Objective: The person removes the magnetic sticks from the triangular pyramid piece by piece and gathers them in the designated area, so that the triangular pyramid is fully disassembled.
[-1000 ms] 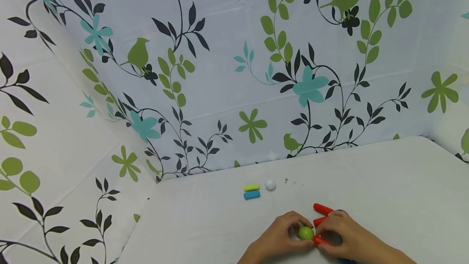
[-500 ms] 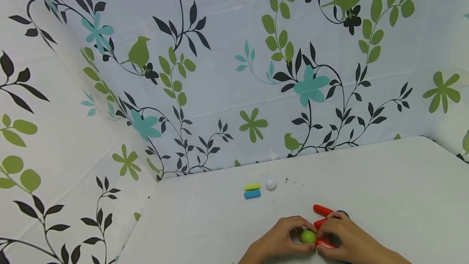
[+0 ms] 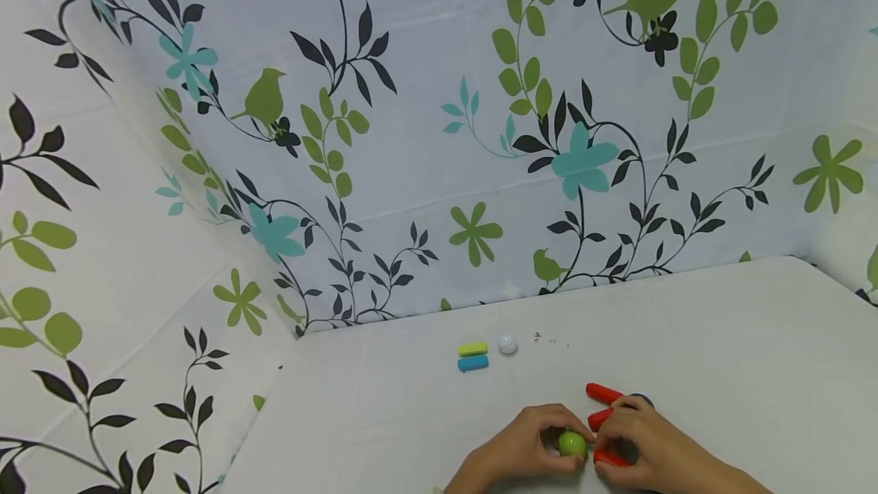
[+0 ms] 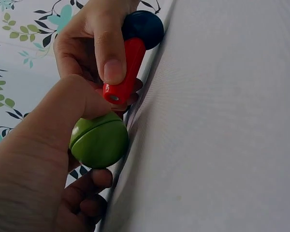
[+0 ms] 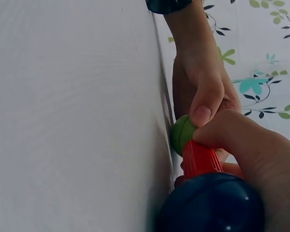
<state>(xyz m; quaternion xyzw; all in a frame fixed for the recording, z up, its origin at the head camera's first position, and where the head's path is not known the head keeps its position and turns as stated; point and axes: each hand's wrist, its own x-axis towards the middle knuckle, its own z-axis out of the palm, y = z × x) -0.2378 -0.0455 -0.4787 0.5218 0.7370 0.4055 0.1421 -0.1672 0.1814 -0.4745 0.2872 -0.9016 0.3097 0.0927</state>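
My left hand [image 3: 524, 444] holds a green ball [image 3: 572, 444] between thumb and fingers; a seam line runs round the ball [image 4: 100, 142] in the left wrist view. Close on its right, my right hand [image 3: 645, 444] pinches a red rod [image 3: 612, 460]. The near end of that rod [image 4: 130, 67] shows a small silvery centre in the left wrist view. A dark blue ball [image 5: 210, 205] sits at the rod's other end. Seen from the head, a narrow gap separates the green ball from the rod.
Two more red rods [image 3: 604, 393] lie just beyond the right hand, with a dark ball [image 3: 643, 400] partly hidden beside them. Farther back on the white table [image 3: 384, 402] are a yellow bar [image 3: 472, 349], a blue bar [image 3: 473, 364] and a white ball [image 3: 507, 344]. Patterned cloth hangs behind.
Earlier the green ball was against or very near the red rod's end; now it has shifted slightly left, leaving a small gap. Both hands keep their grips.
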